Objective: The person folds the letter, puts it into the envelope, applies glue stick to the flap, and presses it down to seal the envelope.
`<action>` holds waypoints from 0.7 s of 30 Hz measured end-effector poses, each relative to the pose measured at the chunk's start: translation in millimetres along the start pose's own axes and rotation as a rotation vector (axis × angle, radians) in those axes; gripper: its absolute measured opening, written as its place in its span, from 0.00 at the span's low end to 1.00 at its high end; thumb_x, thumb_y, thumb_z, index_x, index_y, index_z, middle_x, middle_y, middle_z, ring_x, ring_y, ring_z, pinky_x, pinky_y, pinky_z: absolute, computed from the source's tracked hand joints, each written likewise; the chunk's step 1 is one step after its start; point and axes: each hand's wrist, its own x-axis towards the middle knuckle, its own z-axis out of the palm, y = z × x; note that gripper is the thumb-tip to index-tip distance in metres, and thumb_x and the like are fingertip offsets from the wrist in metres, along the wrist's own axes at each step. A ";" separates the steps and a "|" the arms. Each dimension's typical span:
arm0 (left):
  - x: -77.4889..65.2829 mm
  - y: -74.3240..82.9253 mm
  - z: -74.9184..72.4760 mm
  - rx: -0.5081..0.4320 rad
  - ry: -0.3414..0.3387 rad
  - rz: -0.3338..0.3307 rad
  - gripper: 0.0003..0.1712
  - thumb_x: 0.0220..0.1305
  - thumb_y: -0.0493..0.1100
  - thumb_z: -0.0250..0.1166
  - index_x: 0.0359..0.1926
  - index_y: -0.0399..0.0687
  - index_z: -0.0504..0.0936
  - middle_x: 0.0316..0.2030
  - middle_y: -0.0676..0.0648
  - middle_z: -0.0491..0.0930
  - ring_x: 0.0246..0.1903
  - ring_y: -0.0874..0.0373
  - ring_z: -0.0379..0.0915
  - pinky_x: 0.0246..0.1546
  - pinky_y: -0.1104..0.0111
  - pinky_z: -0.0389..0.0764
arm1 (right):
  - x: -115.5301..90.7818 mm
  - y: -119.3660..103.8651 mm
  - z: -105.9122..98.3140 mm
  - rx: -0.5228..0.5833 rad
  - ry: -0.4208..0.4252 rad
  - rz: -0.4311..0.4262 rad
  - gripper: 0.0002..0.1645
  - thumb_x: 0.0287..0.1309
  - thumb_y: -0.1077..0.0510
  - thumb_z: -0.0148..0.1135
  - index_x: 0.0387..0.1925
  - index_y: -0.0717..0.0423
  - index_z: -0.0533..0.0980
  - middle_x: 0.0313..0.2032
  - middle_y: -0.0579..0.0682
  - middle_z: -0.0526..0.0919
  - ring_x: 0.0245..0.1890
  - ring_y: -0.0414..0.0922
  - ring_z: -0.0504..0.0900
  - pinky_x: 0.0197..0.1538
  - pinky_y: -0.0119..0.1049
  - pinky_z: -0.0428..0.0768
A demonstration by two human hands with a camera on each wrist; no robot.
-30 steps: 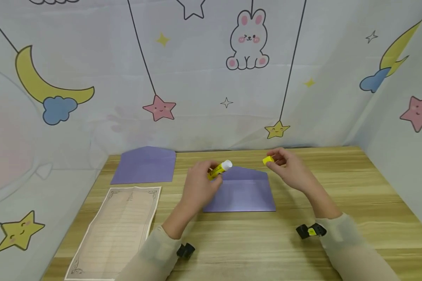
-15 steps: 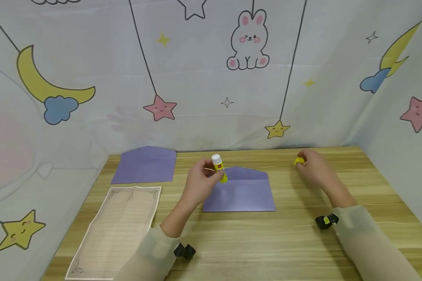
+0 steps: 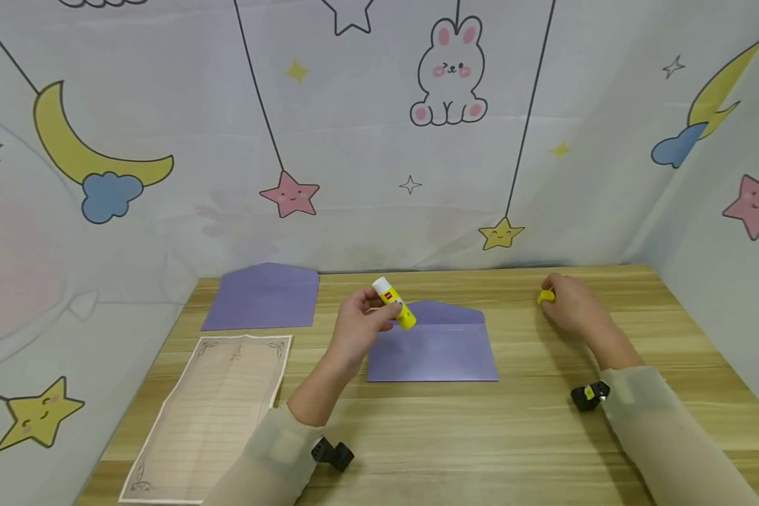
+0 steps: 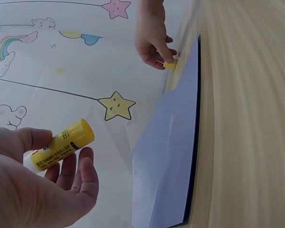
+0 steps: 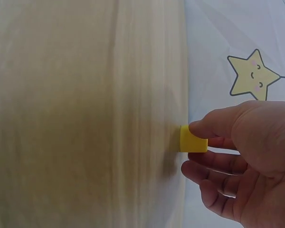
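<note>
My left hand [image 3: 358, 327] pinches a yellow glue stick [image 3: 395, 303] with a white end, tilted above the flap of a purple envelope [image 3: 431, 355]. In the left wrist view the glue stick [image 4: 65, 145] lies between thumb and fingers, its yellow end pointing away from the palm. Off to the right, my right hand [image 3: 572, 303] holds the small yellow cap [image 3: 546, 297] down at the table near its back edge. Thumb and fingertips grip the cap [image 5: 193, 139] in the right wrist view, with its flat end right at the wood.
A second purple envelope [image 3: 262, 299] lies at the back left, flap up. In front of it is a cream sheet of lined letter paper [image 3: 209, 414] with a decorated border. A printed cloth [image 3: 354, 140] hangs behind the wooden table [image 3: 468, 443].
The right hand has carried the cap rightward and lowered it to the table. The left hand has turned the glue stick, so its white end now points up and left.
</note>
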 end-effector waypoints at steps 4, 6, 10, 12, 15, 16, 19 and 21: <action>0.5 -1.2 -1.4 -0.034 -0.009 -0.019 0.17 0.68 0.35 0.71 0.54 0.33 0.79 0.46 0.40 0.84 0.41 0.53 0.86 0.49 0.57 0.86 | -1.0 -0.8 0.7 0.004 0.000 0.008 0.26 0.72 0.63 0.60 0.64 0.75 0.70 0.54 0.74 0.80 0.54 0.69 0.79 0.55 0.66 0.78; 0.0 -1.4 -2.0 -0.047 -0.016 -0.028 0.17 0.68 0.36 0.71 0.54 0.33 0.79 0.47 0.40 0.84 0.41 0.52 0.87 0.47 0.60 0.86 | -3.1 -3.9 0.1 0.010 0.007 0.014 0.30 0.72 0.62 0.60 0.68 0.76 0.67 0.57 0.76 0.77 0.57 0.71 0.77 0.58 0.68 0.76; -0.9 0.0 -1.9 -0.077 -0.029 -0.048 0.18 0.69 0.36 0.71 0.56 0.33 0.78 0.47 0.39 0.84 0.41 0.52 0.87 0.44 0.65 0.85 | -7.9 -21.8 -4.9 0.029 0.061 -0.012 0.36 0.73 0.58 0.60 0.71 0.77 0.63 0.62 0.77 0.72 0.62 0.73 0.73 0.62 0.69 0.73; -1.3 0.0 -1.7 -0.093 -0.031 -0.057 0.19 0.69 0.36 0.71 0.56 0.32 0.78 0.48 0.39 0.85 0.41 0.52 0.87 0.44 0.66 0.85 | -10.3 -37.4 -5.9 0.070 0.086 -0.041 0.35 0.73 0.56 0.61 0.71 0.75 0.64 0.63 0.75 0.73 0.62 0.71 0.74 0.61 0.68 0.74; -1.8 -0.2 -1.0 -0.117 -0.028 -0.071 0.20 0.69 0.36 0.71 0.56 0.31 0.77 0.49 0.39 0.84 0.42 0.53 0.86 0.45 0.66 0.86 | -14.6 -64.5 -3.4 0.167 0.109 -0.093 0.34 0.75 0.53 0.62 0.71 0.70 0.67 0.61 0.70 0.77 0.59 0.66 0.78 0.58 0.64 0.78; -2.0 -0.3 -0.9 -0.126 -0.028 -0.077 0.20 0.69 0.36 0.71 0.57 0.31 0.77 0.49 0.39 0.84 0.42 0.53 0.86 0.45 0.66 0.86 | -16.3 -73.2 -1.0 0.217 0.116 -0.116 0.33 0.75 0.53 0.62 0.70 0.69 0.68 0.61 0.68 0.78 0.58 0.64 0.79 0.57 0.62 0.80; -2.5 -1.2 -1.1 -0.151 -0.031 -0.090 0.21 0.70 0.36 0.71 0.58 0.30 0.76 0.51 0.37 0.84 0.43 0.52 0.86 0.46 0.66 0.86 | -22.3 -98.9 8.4 0.343 0.128 -0.188 0.30 0.76 0.51 0.64 0.68 0.65 0.72 0.58 0.63 0.82 0.54 0.58 0.82 0.53 0.55 0.83; -2.9 -2.0 -1.0 -0.165 -0.030 -0.099 0.22 0.70 0.37 0.71 0.58 0.31 0.76 0.51 0.37 0.84 0.45 0.51 0.86 0.46 0.66 0.85 | -26.6 -114.8 15.6 0.416 0.129 -0.239 0.28 0.75 0.51 0.66 0.67 0.62 0.73 0.56 0.59 0.83 0.52 0.53 0.84 0.50 0.51 0.83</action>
